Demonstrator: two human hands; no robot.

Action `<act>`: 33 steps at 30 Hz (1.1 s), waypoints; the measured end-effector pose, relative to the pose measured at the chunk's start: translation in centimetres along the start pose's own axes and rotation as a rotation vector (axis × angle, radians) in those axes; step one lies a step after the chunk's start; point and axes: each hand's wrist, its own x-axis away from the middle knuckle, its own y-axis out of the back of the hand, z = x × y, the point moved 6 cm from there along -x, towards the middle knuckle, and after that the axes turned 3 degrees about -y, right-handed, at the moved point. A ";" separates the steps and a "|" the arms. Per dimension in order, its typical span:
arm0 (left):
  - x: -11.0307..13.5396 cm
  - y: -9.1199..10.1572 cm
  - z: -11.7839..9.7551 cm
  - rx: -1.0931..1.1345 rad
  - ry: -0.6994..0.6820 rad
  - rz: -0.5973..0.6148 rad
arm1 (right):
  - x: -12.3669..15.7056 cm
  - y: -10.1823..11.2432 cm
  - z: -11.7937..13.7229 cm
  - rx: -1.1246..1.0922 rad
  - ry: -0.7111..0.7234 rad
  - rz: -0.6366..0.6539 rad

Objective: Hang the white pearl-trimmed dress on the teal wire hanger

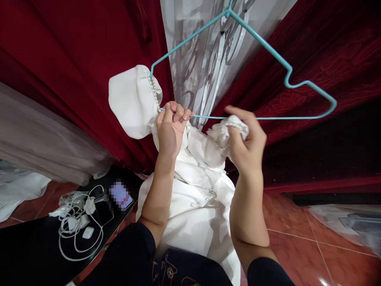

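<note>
A white dress (190,178) with pearl-beaded trim hangs by one shoulder from a light blue hanger (262,41). Its puffed sleeve (127,101) sits over the hanger's left end. My left hand (172,123) is closed around the hanger's bottom bar, close to that sleeve. To the right, my right hand (248,139) grips the gathered, pearl-edged other shoulder of the dress just below the bar. The hanger's right end sticks out bare, with no cloth over it. Below my hands the bodice and skirt drape down in folds.
Dark red curtains (89,59) hang behind on both sides of a white ornamental metal panel (214,67). At lower left, a black table (32,250) bears white cables (70,226) and a lit phone (120,194). Red tiles (297,246) cover the floor.
</note>
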 end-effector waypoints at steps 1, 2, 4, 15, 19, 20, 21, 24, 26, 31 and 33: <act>-0.1 0.1 0.1 0.014 -0.004 0.019 | -0.1 -0.9 -0.4 -0.007 -0.041 0.033; -0.1 0.2 0.2 0.034 -0.010 0.047 | -0.2 -1.3 -0.7 -0.008 -0.062 0.007; 0.5 0.2 0.3 0.054 -0.014 0.120 | -0.5 -1.5 -1.3 0.007 -0.069 -0.100; 3.0 0.7 -10.5 -0.659 -0.687 0.062 | -0.8 -1.5 -1.4 -0.015 -0.096 -0.148; -3.8 2.1 -9.1 -0.811 -0.664 0.041 | -0.8 -1.0 -1.2 0.031 -0.091 -0.130; -5.3 2.5 -8.5 -0.817 -0.626 0.044 | -0.8 -0.8 -1.1 0.045 -0.089 -0.130; -6.5 2.9 -8.0 -0.808 -0.582 0.054 | -0.9 -0.7 -1.1 0.058 -0.087 -0.131; -8.6 4.0 -7.7 -0.726 -0.517 0.064 | -1.0 -0.3 -0.9 0.088 -0.082 -0.131; -8.8 5.6 -8.5 -0.636 -0.532 -0.055 | -1.3 -0.2 -0.9 0.080 -0.085 -0.126; -5.5 12.2 -5.8 -0.241 -0.319 -0.538 | -1.5 -1.0 -1.1 0.009 -0.112 -0.090; -3.4 12.9 -3.1 -0.208 -0.216 -0.560 | -1.3 -1.5 -1.1 0.008 -0.116 -0.099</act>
